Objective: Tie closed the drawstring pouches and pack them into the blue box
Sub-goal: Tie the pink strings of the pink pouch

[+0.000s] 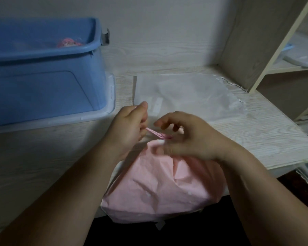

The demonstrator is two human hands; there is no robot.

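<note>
A pink drawstring pouch (pixel 160 185) lies at the table's near edge, its gathered neck pointing away from me. My left hand (pixel 130 125) grips the pink drawstring (pixel 155 133) and holds it taut up and to the left. At the pouch neck, my right hand (pixel 187 137) has curled fingers on the cord's knot; its exact hold is blurred. The blue box (pixel 43 82) stands at the far left, and a pink pouch (pixel 68 43) shows inside it.
A flat translucent white bag (pixel 185 93) lies on the wood-grain table (pixel 256 132) behind my hands. A beige shelf unit (pixel 266 50) rises at the right, with a pale lid on its shelf (pixel 302 59). The wall is close behind.
</note>
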